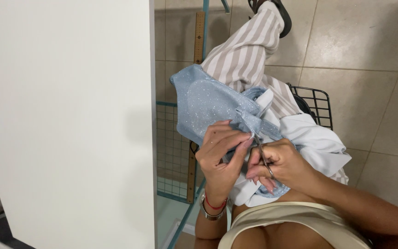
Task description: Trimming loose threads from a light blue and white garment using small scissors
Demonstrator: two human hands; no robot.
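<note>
We've got the sparkly blue fabric [208, 103] bunched on our lap, left hand [219, 154] pinching its seam while the right hand [279, 163] grips small scissors [262, 154] at it; snipping looks underway, how much is left we can't tell. The white counter [65, 115] edge crowds our left, with open tiled floor [369, 55] on the right.

At frame centre the pale blue cloth [208, 103] sparkles with fine glitter, its white lining [318, 143] smooth and matt. The small scissors [262, 156] look like shiny metal. The white worktop [65, 120] at left is smooth and matt; the floor tiles [369, 41] have a dull sheen.
</note>
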